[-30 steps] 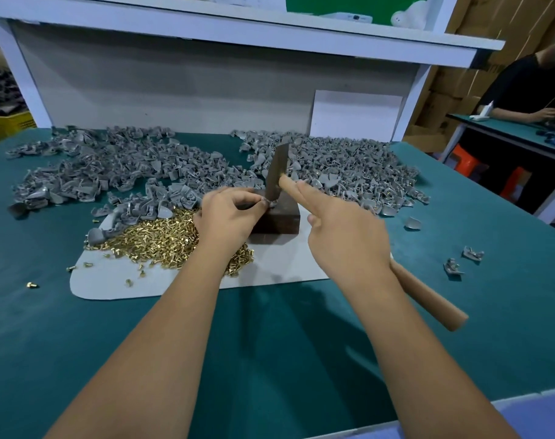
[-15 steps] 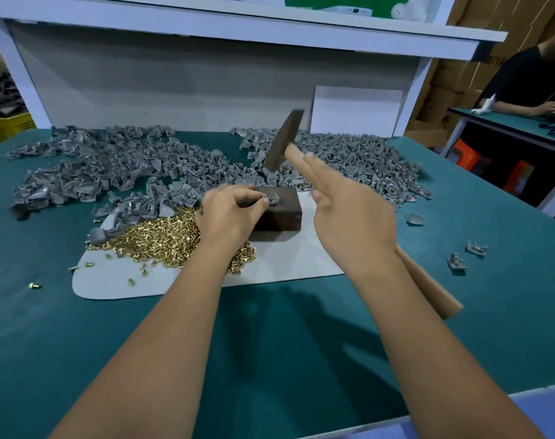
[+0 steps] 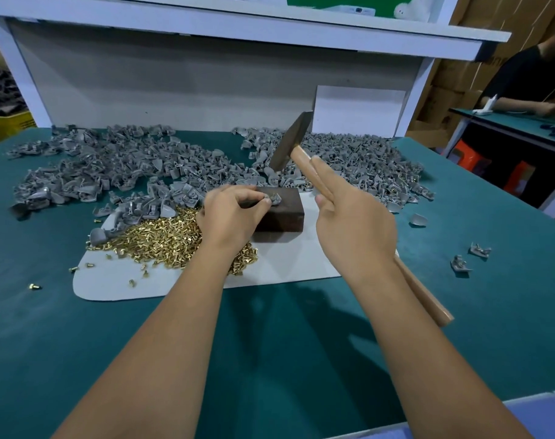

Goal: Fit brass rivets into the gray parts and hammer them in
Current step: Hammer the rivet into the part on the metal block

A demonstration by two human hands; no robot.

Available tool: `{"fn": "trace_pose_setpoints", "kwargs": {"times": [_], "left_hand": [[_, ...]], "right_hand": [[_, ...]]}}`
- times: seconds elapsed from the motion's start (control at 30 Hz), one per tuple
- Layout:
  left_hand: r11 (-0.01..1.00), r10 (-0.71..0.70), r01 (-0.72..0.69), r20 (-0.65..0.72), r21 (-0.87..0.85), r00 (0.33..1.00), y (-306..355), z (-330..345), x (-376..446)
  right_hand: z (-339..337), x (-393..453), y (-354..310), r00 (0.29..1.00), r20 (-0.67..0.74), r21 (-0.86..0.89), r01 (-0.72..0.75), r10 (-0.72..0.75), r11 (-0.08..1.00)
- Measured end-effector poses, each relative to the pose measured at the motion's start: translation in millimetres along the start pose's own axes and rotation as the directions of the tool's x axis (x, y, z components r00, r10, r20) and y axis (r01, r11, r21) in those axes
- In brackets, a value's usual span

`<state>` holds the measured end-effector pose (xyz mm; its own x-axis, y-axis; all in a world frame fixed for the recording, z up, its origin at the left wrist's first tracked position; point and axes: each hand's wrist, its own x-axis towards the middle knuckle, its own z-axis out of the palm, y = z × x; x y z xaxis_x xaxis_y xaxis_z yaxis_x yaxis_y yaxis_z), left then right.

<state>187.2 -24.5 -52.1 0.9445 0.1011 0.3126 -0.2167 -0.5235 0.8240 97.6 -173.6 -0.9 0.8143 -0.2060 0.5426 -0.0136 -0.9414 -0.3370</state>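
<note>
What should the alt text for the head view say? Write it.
The right hand holds a wooden-handled hammer raised above a dark block, where the left hand pinches a gray part. Brass rivets are heaped beside the block.

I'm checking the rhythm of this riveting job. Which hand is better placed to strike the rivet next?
The right hand. It grips the hammer, raised above the block, while the left hand pinches the gray part with its rivet there.

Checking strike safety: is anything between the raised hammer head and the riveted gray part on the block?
Nothing visible. The hammer head hangs above the gray part on the dark block; left hand fingertips pinch the part's left edge, close beside the strike path.
</note>
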Motion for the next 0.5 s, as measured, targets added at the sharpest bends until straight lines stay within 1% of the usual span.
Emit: {"fn": "trace_pose_setpoints", "kwargs": {"times": [0.03,0.1,0.17,0.27,0.33,0.37,0.43,0.5], "left_hand": [[1.000,0.000,0.000,0.002,0.000,1.000,-0.1,-0.4,-0.2],[1.000,-0.003,0.003,0.015,-0.009,1.000,1.2,-1.9,-0.9],[1.000,-0.001,0.001,0.016,-0.011,1.000,3.1,-3.2,-1.4],[1.000,0.006,-0.006,0.025,-0.011,1.000,3.8,-4.1,-1.5],[1.000,0.003,-0.003,0.017,-0.008,1.000,3.7,-4.3,-1.7],[1.000,0.000,0.000,0.015,-0.009,1.000,3.8,-4.4,-1.6],[1.000,-0.010,0.010,0.015,-0.015,1.000,3.7,-4.3,-1.4],[1.000,-0.018,0.019,0.023,-0.025,1.000,3.3,-4.2,-0.6]], "right_hand": [[0.7,-1.3,0.1,1.000,0.007,-0.037,0.022,-0.022,0.999],[1.6,-5.0,2.5,0.994,0.065,-0.136,0.097,-0.088,0.986],[-1.6,-2.3,7.7,0.990,0.102,-0.140,0.115,-0.101,0.984],[-3.8,5.3,11.3,0.995,0.093,-0.015,0.033,-0.032,0.999],[0.2,10.1,10.8,0.999,0.041,0.089,-0.037,0.033,0.995],[2.6,12.9,10.6,0.998,0.017,0.112,-0.063,0.061,0.992],[7.9,18.4,10.9,0.994,0.017,0.105,-0.109,0.108,0.988],[12.9,23.4,14.3,0.985,0.050,0.075,-0.170,0.167,0.982]]}}
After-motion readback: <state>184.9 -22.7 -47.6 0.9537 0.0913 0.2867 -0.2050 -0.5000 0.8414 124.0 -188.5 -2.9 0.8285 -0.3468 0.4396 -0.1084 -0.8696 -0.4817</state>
